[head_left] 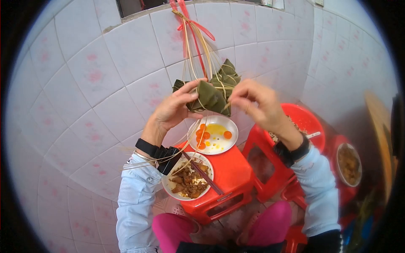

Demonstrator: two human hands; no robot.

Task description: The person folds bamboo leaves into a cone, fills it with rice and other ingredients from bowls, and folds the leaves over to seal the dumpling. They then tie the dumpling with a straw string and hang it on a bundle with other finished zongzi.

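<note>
My left hand (174,109) is wrapped around a leaf-wrapped rice dumpling (209,96), its thumb below and fingers on top. The dumpling is green, pointed and bound with pale string. At its right side, my right hand (260,104) is closed in a pinch on a thin strand of the tying string (228,104). Behind, more wrapped dumplings (228,75) hang in a bunch from pale strings (206,47) gathered under a red ribbon (184,20). Loose strings trail down past my left wrist.
Below, a red stool (230,168) bears a plate of egg yolks (225,148) and a bowl of brown filling (168,185) with chopsticks (211,182) across it. On the right are a red basin (310,113), another bowl (348,163) and a wooden board (376,126). A tiled wall (126,50) stands ahead.
</note>
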